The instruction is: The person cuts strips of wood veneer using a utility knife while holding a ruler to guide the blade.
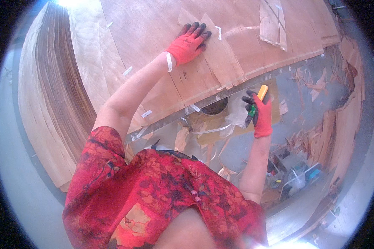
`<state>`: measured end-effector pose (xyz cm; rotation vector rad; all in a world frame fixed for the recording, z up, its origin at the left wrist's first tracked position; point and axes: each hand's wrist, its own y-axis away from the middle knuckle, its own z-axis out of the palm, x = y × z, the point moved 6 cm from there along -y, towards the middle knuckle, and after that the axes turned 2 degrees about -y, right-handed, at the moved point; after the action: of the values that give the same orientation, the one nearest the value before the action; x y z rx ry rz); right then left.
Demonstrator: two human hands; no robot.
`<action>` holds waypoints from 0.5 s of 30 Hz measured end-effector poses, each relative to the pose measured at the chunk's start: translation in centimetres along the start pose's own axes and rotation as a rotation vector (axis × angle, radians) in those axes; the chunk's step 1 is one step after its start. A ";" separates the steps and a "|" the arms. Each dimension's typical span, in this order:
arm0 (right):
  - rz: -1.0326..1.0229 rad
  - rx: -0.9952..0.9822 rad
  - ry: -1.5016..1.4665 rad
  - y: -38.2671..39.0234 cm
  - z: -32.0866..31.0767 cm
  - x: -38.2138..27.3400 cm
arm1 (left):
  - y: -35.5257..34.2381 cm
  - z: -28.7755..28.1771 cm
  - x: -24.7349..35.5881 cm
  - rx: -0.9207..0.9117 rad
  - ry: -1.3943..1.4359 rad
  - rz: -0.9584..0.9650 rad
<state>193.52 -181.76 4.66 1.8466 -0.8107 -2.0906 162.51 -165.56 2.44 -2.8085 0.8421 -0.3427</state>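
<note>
My left hand (188, 46), in a red glove with dark fingertips, lies flat with its fingers spread on thin, pinkish-brown wood veneer (145, 37). Beneath and beside it are overlapping veneer pieces with cracks and seams. My right hand (262, 115), gloved in red and black, is closed around a yellow-handled tool (262, 91) just off the near edge of the veneer. A bit of green shows between its fingers; the tool's working end is hidden. A narrow loose veneer strip (272, 25) rests on the sheet at the far right. Short white tape pieces (127, 71) stick to the veneer.
A stack of pale and dark-striped veneer (56, 62) curves along the left. Torn wood scraps (320, 137) litter the right side. Below the veneer's edge are a dark round opening (215, 107), crumpled clear plastic (237, 114) and a bin of small items (293, 174).
</note>
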 end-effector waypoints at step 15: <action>-0.011 -0.553 -0.606 4.0 7.6 -6.2 | -0.2 -0.5 -1.0 0.056 0.000 -0.045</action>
<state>186.50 -179.92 12.42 0.9489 -0.2625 -2.5728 161.67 -164.93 2.84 -2.7788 0.7580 -0.3669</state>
